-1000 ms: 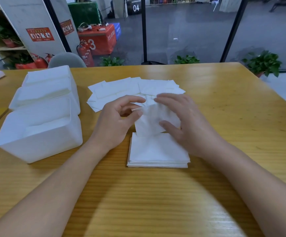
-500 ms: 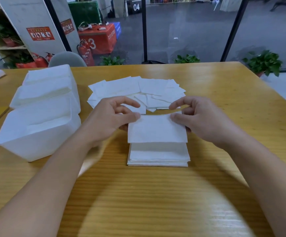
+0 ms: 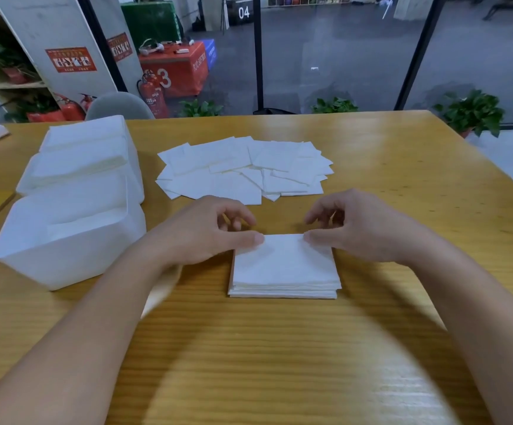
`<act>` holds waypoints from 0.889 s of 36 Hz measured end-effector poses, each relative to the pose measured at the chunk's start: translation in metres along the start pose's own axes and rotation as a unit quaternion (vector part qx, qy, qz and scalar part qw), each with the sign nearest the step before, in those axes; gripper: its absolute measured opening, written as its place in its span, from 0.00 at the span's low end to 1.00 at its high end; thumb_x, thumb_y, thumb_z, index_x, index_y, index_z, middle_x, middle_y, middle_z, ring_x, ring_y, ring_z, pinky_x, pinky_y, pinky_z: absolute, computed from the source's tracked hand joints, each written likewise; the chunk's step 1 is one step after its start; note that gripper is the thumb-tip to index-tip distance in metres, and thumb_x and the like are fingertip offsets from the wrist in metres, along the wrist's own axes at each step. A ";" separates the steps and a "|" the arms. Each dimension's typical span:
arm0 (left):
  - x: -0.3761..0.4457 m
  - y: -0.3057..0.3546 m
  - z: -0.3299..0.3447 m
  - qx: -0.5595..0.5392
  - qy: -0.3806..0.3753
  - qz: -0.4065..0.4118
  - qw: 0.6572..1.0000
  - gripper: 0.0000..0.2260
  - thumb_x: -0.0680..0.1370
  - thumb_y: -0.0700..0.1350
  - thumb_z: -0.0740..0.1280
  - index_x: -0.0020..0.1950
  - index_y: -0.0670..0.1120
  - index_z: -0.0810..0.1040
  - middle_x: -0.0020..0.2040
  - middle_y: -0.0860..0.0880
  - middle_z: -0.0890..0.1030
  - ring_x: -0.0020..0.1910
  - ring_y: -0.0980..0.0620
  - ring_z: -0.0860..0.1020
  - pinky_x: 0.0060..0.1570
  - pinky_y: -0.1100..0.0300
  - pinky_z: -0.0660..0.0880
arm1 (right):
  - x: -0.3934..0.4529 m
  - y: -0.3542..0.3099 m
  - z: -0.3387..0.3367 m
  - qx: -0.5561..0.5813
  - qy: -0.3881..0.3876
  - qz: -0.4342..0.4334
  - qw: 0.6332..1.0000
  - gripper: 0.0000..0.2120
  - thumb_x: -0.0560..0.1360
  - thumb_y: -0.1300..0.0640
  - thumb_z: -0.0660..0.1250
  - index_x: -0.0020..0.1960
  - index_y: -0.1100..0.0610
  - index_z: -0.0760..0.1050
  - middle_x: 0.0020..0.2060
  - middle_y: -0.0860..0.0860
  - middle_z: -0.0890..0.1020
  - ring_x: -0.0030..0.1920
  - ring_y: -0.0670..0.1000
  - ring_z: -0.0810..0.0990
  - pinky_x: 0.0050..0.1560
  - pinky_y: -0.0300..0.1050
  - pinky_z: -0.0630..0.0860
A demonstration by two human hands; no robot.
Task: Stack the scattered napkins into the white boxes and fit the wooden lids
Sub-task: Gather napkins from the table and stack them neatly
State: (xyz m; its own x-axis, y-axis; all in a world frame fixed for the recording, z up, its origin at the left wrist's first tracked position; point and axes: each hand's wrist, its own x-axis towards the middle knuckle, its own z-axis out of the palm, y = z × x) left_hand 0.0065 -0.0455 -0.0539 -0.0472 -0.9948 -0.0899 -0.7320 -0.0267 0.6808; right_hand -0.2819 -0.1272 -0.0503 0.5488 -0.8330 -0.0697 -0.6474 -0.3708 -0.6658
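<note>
Both hands pinch the top napkin [image 3: 283, 259] of a near stack [image 3: 284, 288]: left hand [image 3: 206, 231], right hand [image 3: 356, 228]; scattered napkins [image 3: 243, 170] lie farther on the worktop [image 3: 402, 185]; white boxes [image 3: 71, 210] stand left.

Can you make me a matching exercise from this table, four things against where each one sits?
1. neat napkin stack
2. scattered napkins
3. white boxes
4. left hand

A. left side of the table
B. far centre, fanned out
C. thumb on the stack's far left corner
D. near centre, between both hands

Pairs: 1-D, 2-B, 3-A, 4-C
</note>
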 end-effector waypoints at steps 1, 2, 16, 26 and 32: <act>0.000 0.000 0.000 0.016 -0.004 0.004 1.000 0.15 0.72 0.66 0.80 0.55 0.62 0.86 0.50 0.58 0.82 0.40 0.59 0.76 0.48 0.58 0.76 | -0.001 -0.001 -0.001 -0.001 0.000 -0.001 1.000 0.11 0.74 0.41 0.79 0.52 0.43 0.84 0.43 0.42 0.84 0.37 0.40 0.79 0.42 0.40 0.77; 0.000 0.001 0.000 0.035 -0.015 0.006 0.999 0.16 0.71 0.67 0.80 0.55 0.63 0.85 0.52 0.59 0.82 0.43 0.59 0.78 0.50 0.58 0.78 | -0.002 -0.002 -0.001 0.000 -0.008 0.000 1.000 0.12 0.73 0.39 0.79 0.52 0.43 0.84 0.44 0.41 0.84 0.38 0.40 0.80 0.44 0.41 0.79; -0.005 0.007 0.007 0.080 -0.092 0.005 0.993 0.24 0.69 0.65 0.82 0.61 0.67 0.78 0.53 0.59 0.80 0.49 0.55 0.79 0.55 0.45 0.80 | -0.009 -0.013 0.010 -0.076 -0.131 -0.018 0.988 0.24 0.70 0.37 0.80 0.63 0.35 0.76 0.49 0.39 0.84 0.46 0.42 0.82 0.48 0.50 0.82; -0.003 0.011 0.005 0.002 -0.072 0.013 0.997 0.14 0.74 0.55 0.82 0.55 0.56 0.83 0.46 0.58 0.84 0.42 0.58 0.81 0.45 0.57 0.75 | -0.009 -0.016 0.012 0.011 -0.099 0.005 0.995 0.14 0.72 0.45 0.81 0.45 0.51 0.78 0.34 0.44 0.77 0.34 0.47 0.74 0.38 0.50 0.68; 0.003 0.011 0.014 -0.252 0.049 0.008 0.966 0.17 0.75 0.41 0.82 0.61 0.47 0.82 0.53 0.48 0.89 0.54 0.46 0.87 0.60 0.46 0.82 | -0.001 -0.019 0.019 0.259 0.049 0.018 0.965 0.19 0.69 0.56 0.85 0.56 0.49 0.82 0.49 0.51 0.88 0.45 0.54 0.88 0.48 0.55 0.81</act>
State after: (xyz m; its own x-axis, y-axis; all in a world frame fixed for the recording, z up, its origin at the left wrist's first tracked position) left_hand -0.0108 -0.0476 -0.0571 0.0267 -0.9993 -0.0247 -0.3061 -0.0317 0.9515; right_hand -0.2600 -0.1119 -0.0517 0.4616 -0.8859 -0.0470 -0.3012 -0.1067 -0.9476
